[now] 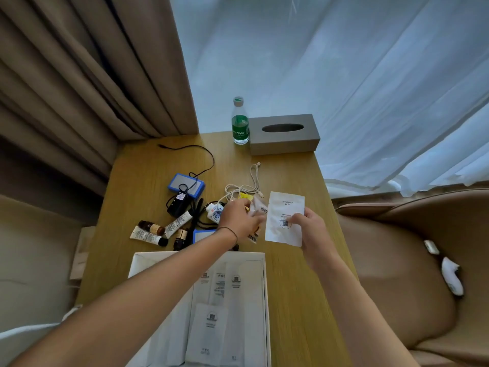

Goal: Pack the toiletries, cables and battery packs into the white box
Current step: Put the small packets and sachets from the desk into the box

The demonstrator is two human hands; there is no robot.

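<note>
Right hand (312, 229) pinching white sachet (284, 218) above surface (291, 287), likely bound for white box (262, 287) at near edge. Left hand (238, 218) curled onto small packets (258, 207); grasp unclear. Cables, tubes far-left, unpacked.

Wooden desk (148, 165) runs centre frame, with a grey tissue box (284, 135) at its far end around 12 o'clock and a green-labelled water bottle (240, 121) upright just beside the box's left end, possibly touching. Brown curtain (79, 75) fills 10 to 11 o'clock, sheer white curtain (344, 75) fills 12 to 2. Tan upholstered seat (397, 274) at 3 to 4 o'clock has a small white-and-black item (452, 278) on it, too blurred to identify.
</note>
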